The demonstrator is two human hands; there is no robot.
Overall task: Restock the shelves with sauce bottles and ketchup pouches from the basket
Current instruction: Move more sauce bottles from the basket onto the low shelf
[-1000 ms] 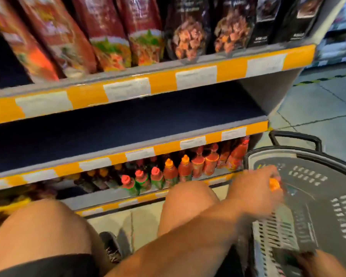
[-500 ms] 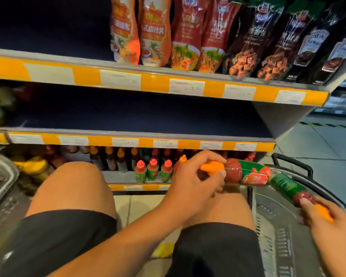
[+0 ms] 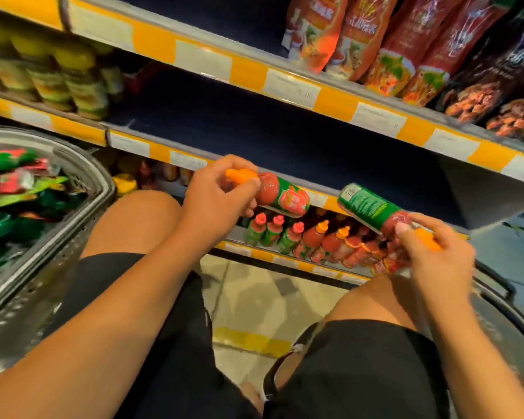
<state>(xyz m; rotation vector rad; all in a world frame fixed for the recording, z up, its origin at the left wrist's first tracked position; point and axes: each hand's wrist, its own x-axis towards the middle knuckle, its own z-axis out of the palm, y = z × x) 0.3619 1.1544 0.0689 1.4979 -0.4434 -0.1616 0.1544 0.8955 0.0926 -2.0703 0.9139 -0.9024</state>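
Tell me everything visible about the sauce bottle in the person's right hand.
The sauce bottle looks like clear plastic filled with red sauce, with a green label printed with small text around its body and an orange nozzle cap. It lies tilted, base pointing up-left toward the shelves, cap toward the person. The right hand grips its neck and cap end. Nothing else touches it.
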